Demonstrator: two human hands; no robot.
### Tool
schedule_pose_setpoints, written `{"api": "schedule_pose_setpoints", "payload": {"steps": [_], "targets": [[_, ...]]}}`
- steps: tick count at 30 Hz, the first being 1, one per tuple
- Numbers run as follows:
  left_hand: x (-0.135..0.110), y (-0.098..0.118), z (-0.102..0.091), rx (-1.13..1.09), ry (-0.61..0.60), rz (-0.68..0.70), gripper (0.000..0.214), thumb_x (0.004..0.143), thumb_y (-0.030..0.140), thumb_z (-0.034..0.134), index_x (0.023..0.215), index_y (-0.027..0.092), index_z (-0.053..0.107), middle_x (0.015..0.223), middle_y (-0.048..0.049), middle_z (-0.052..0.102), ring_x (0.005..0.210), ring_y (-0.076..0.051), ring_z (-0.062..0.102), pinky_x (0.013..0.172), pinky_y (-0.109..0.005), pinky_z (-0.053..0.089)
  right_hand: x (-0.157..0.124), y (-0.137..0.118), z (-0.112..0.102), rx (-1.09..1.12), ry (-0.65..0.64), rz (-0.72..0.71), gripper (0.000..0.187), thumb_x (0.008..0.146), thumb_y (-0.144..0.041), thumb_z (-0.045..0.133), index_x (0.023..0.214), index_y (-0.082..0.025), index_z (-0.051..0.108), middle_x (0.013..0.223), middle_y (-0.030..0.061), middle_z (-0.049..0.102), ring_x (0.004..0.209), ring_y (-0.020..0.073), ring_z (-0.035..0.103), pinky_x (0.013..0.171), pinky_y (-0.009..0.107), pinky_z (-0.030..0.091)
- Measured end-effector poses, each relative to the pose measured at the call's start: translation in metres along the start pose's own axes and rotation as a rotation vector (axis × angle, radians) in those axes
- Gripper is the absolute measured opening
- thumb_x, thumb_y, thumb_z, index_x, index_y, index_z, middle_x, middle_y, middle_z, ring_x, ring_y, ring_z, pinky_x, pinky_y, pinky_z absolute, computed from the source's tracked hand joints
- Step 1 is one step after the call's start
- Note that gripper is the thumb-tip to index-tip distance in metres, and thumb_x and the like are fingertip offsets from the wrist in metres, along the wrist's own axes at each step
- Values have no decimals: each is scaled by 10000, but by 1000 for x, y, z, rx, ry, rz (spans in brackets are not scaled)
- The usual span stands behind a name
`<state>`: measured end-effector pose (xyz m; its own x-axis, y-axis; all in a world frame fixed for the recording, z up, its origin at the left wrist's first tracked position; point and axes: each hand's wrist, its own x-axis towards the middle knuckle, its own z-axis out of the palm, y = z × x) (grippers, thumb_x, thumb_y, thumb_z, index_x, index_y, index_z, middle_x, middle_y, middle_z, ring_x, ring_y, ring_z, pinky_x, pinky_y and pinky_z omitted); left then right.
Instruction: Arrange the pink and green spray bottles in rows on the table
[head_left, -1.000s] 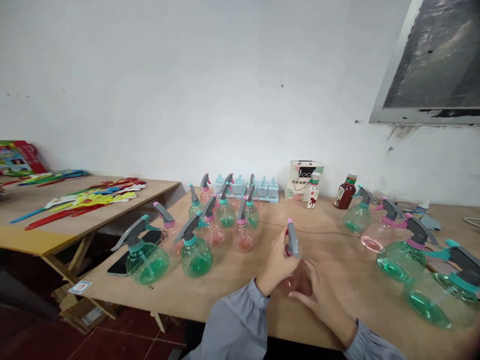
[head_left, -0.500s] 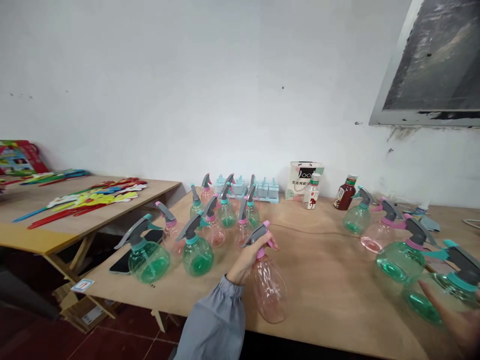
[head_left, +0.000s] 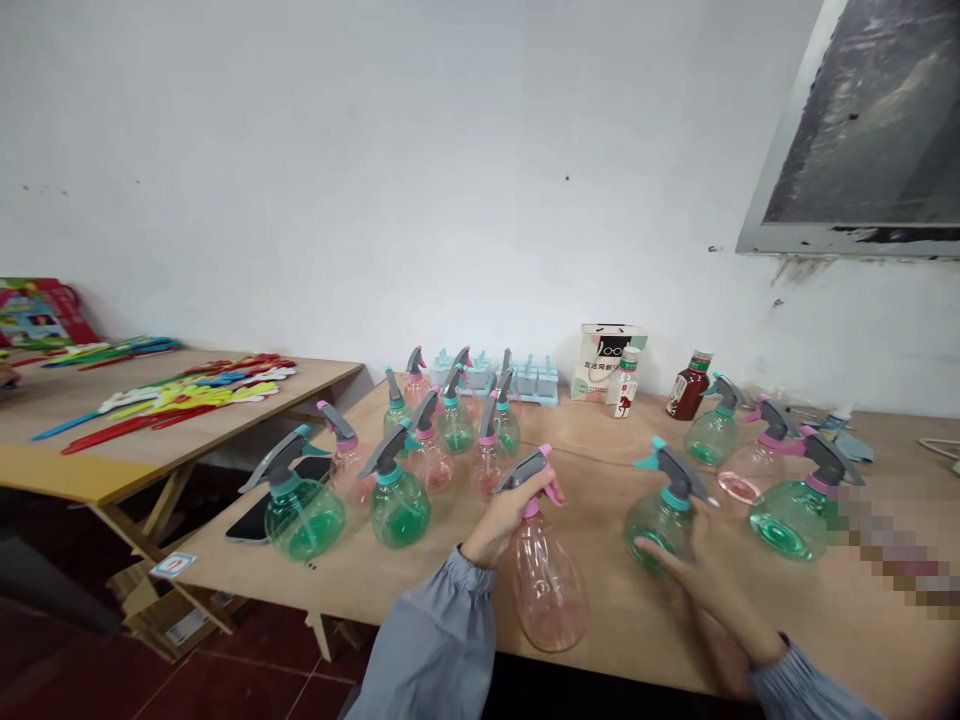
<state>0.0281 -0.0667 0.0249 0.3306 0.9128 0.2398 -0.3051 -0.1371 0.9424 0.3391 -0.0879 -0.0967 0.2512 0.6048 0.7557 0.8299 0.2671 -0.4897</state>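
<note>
My left hand [head_left: 501, 520] is wrapped round the neck of a pink see-through spray bottle [head_left: 546, 585] with a grey trigger, which stands near the front edge of the wooden table [head_left: 600, 640]. My right hand [head_left: 701, 580] grips the round body of a green spray bottle [head_left: 660, 515] with a teal collar, just right of the pink one. Both sleeves are grey.
A cluster of several green and pink spray bottles [head_left: 397, 500] stands to the left, with a black phone [head_left: 251, 518] beside it. More bottles [head_left: 787, 510] line the right. At the back are ice moulds [head_left: 525, 380], a box [head_left: 609, 358] and a brown bottle [head_left: 688, 388]. A second table [head_left: 90, 470] holds coloured strips.
My right hand has brought a green bottle from the right side in towards the middle. My left hand keeps its hold on the pink bottle, which has hardly moved.
</note>
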Motion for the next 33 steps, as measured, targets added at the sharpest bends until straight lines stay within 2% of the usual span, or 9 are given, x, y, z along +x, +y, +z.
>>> {"api": "schedule_pose_setpoints", "payload": {"steps": [4,7,9,12,18,21,24,28,33], "targets": [[-3,2,-2,23,-21,7,311,699,485,790,702,192,683,676,-9,667,685,-140,608,722,-270,454,42,-10,58,205,-127,114,1101,596,-854,698,1395,-162,389,1349,228,542,1242,396,548,1039,576,458],[-5,3,-3,14,-81,-4,390,646,423,853,938,193,733,799,-25,719,760,-156,638,690,-259,442,54,-10,84,270,-65,146,1124,593,-868,686,1407,-154,382,1380,241,521,1291,401,513,1084,599,411],[-5,2,-2,-8,-18,0,369,687,484,817,882,182,733,710,-15,687,713,-146,624,694,-262,446,53,-9,90,279,-26,154,1110,595,-862,691,1400,-155,401,1375,238,529,1288,397,517,1087,599,408],[-4,-1,0,-3,78,2,407,693,578,776,734,180,699,588,12,609,614,-119,564,661,-256,441,47,-5,91,290,-38,138,1094,602,-832,716,1407,-162,397,1390,235,525,1279,389,529,1084,595,417],[-10,5,3,123,-27,-2,380,711,545,763,763,174,694,743,-14,673,563,-83,476,544,-234,359,43,-1,91,320,-49,123,1065,620,-780,745,1411,-168,379,1405,232,507,1297,384,517,1092,600,413],[-14,8,0,268,97,42,365,765,522,695,646,182,637,599,15,588,496,-83,418,518,-243,341,42,-3,91,328,-60,139,1045,628,-769,745,1406,-178,373,1384,220,520,1271,378,534,1077,605,426],[-19,8,-12,460,222,204,289,733,415,729,591,192,612,556,28,535,542,-107,469,590,-250,388,38,-5,89,320,-81,113,1022,670,-725,744,1430,-173,343,1395,220,508,1276,376,530,1076,614,424],[-24,7,-34,513,352,262,159,682,339,769,719,209,685,610,27,592,628,-144,560,675,-256,438,30,-7,85,334,-128,35,948,753,-667,692,1468,-185,297,1428,209,473,1306,356,515,1108,613,395],[-17,3,-55,524,503,300,369,647,398,835,939,221,695,711,17,645,776,-209,647,779,-324,508,20,-13,80,346,-179,55,914,794,-636,676,1483,-192,271,1428,197,466,1316,339,505,1109,591,404]]}}
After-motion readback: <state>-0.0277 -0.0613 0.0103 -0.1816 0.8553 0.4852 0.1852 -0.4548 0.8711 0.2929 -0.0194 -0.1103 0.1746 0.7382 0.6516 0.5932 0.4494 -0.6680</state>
